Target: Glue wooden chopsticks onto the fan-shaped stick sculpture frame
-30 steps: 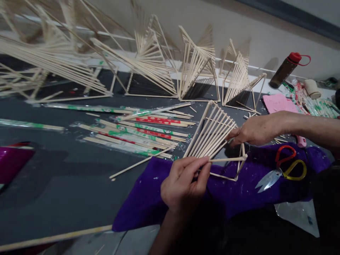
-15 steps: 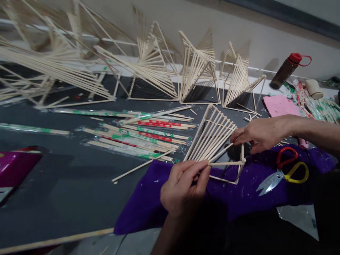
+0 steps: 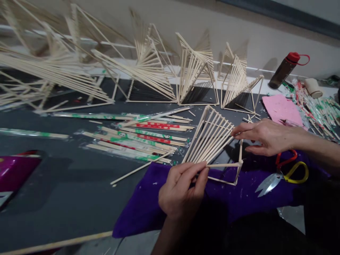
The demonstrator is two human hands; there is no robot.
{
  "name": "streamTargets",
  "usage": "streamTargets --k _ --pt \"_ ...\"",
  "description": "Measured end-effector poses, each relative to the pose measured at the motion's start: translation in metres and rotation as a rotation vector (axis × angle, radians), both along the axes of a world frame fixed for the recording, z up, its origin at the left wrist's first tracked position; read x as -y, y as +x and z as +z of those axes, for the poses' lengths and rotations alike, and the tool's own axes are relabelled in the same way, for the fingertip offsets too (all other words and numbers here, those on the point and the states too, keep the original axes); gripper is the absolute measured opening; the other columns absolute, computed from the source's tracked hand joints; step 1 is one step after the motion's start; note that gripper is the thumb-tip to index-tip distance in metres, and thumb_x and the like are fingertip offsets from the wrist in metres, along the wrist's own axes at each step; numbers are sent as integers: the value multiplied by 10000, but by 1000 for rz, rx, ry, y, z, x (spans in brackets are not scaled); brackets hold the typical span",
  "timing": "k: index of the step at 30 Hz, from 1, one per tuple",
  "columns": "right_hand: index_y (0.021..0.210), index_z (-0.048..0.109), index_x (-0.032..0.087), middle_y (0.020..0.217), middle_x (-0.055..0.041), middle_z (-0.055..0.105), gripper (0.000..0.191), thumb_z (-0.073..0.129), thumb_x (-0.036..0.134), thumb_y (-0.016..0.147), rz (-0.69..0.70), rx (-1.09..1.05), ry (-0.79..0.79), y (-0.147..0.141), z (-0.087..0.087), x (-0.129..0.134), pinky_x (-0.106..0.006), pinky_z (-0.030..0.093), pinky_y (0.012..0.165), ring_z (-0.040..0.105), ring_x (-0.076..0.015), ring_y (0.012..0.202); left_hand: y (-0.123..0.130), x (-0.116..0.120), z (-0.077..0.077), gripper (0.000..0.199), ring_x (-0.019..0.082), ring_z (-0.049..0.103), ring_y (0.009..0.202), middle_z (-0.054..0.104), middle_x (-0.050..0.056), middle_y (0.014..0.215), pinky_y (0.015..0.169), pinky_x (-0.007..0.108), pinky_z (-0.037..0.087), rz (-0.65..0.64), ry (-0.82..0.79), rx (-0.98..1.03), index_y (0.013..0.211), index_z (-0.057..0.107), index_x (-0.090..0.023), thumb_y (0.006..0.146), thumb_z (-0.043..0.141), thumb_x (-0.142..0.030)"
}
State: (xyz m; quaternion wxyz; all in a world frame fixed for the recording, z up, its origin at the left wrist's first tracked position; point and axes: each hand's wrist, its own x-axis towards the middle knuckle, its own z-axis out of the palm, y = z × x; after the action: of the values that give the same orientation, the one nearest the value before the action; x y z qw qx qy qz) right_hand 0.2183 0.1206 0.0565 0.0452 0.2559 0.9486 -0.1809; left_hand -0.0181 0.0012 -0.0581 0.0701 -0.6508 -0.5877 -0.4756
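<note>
A small wooden chopstick model (image 3: 212, 138), with a fan of slanting sticks inside a thin frame, stands over the purple cloth (image 3: 140, 205). My left hand (image 3: 183, 187) pinches its lower front stick near the left end of that stick. On the other side my right hand (image 3: 268, 136) has its fingers stretched out, the fingertips at the upper right end of the fan's outermost stick. Its thumb is apart from the fingers, with nothing seen between them. Below the right hand lie scissors (image 3: 278, 174) with one red and one yellow handle, blades toward the left.
Several finished-looking stick models (image 3: 198, 71) line the wall side. Wrapped chopsticks (image 3: 140, 136) lie left of the model. To the right are a pink cloth (image 3: 280, 108), a dark bottle (image 3: 283, 71) with a red cap, a paper cup (image 3: 313, 88) and more wrappers. A magenta object (image 3: 18, 177) sits far left.
My right hand has straightened its fingers and lifted slightly outward; the outermost stick it was at now lies in line with the fan. My left hand keeps its pinch.
</note>
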Motion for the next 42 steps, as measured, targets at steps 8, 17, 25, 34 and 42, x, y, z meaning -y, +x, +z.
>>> streamTargets --k 8,17,25,34,42 --pt "1168 655 155 1347 -133 621 283 516 168 923 26 -241 13 10 -30 1 -423 524 968 616 -230 1186 1 -1 -1 80 107 634 602 734 -9 829 574 222 490 8 18 -25 865 761 -252 819 726 -197" --pt "996 663 200 991 -69 716 227 455 124 951 -34 -346 104 6 -44 -4 -320 517 798 660 -166 909 6 0 -2 54 96 613 587 731 -5 843 580 223 484 68 -13 25 853 763 -249 850 709 -244" --pt "1011 638 177 953 -78 686 215 481 323 995 -191 -249 198 4 -49 -4 -272 440 667 646 -168 824 7 -1 -6 49 118 647 665 726 10 842 617 227 496 74 24 61 851 766 -247 845 721 -263" --pt "930 620 182 855 -55 671 236 571 413 948 -342 -182 167 18 -56 -4 -265 374 611 602 -165 717 1 -2 -6 54 107 638 630 731 9 841 584 223 501 23 14 12 861 773 -251 832 728 -249" --pt "899 701 188 860 -45 677 124 589 241 893 -307 -472 -160 35 -66 -25 -309 467 770 618 -156 812 1 -2 -5 43 108 643 623 732 9 846 590 223 508 28 17 8 860 767 -245 828 739 -238"
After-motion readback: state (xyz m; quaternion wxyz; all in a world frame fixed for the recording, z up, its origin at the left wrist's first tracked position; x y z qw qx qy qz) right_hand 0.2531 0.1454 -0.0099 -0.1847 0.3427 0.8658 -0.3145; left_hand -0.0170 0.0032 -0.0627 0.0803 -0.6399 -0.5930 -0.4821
